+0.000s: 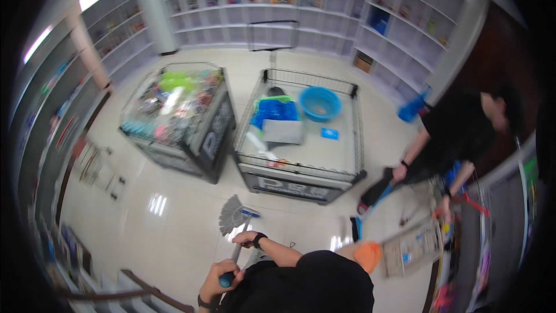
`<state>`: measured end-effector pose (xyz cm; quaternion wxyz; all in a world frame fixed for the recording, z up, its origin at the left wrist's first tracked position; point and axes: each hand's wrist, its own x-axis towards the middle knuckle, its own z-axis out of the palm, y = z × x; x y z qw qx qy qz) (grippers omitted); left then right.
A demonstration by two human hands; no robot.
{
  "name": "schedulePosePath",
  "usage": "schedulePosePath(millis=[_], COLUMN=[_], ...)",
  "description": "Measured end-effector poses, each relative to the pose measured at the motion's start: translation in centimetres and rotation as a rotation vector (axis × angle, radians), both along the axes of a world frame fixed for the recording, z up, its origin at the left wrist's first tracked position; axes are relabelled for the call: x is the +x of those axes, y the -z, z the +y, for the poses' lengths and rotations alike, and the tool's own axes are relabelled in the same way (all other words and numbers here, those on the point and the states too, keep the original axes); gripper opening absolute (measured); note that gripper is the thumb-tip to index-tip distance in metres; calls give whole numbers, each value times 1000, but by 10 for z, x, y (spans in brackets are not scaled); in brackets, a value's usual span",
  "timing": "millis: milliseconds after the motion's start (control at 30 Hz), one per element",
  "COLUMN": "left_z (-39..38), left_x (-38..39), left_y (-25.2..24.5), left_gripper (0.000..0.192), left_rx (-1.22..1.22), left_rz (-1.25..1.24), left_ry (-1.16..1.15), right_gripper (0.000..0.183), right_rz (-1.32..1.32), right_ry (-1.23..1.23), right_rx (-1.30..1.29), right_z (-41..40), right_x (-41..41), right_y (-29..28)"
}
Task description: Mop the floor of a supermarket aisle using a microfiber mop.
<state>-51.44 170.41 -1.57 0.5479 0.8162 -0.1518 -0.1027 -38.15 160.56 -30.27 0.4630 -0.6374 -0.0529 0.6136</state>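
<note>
Both of my hands hold a string mop. My left hand [220,273] is wrapped around the top end of the handle, close to its teal grip cap [226,280]. Farther down, my right hand [246,239] grips the grey mop handle [236,252]. The grey mop head [231,216] lies spread on the shiny tiled floor [182,221], joined to the handle by a blue clamp [250,213]. Dark bands circle both of my wrists.
A promotion bin [299,187] holds a blue basin [320,103]; another bin [173,156] is full of packaged goods. At right, a person [451,130] bends with a blue-handled broom [356,228]. A wire rack [412,248] lies nearby. Shelves [260,13] line the walls.
</note>
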Motion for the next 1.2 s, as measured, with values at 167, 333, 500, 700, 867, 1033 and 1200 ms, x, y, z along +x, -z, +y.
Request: schedulePosePath(millis=[167, 333, 500, 700, 867, 1033, 1200], left_z=[-4, 4, -20, -60, -110, -144, -182], left_x=[-56, -149, -242, -261, -274, -213, -171], left_y=[6, 9, 1, 15, 17, 41, 52], left_gripper=[19, 16, 15, 9, 28, 32, 28], left_rx=[-11, -53, -23, 71, 104, 239, 275], left_rz=[-88, -155, -149, -333, -258, -280, -267], left_ry=[-189, -703, -1093, -943, -1069, -1187, -1164], right_gripper=[40, 42, 43, 45, 31, 20, 26], right_rz=[-75, -115, -13, -191, -478, 40, -158], right_ry=[-120, -356, -683, -935, -1444, -1560, -1394], right_rx=[-55, -13, 151, 468, 532, 421, -208], right_z=[13, 69, 120, 88, 85, 72, 18], right_x=[-35, -100, -185, -208, -271, -225, -192], right_y=[-29, -35, -13, -6, -4, 58, -39])
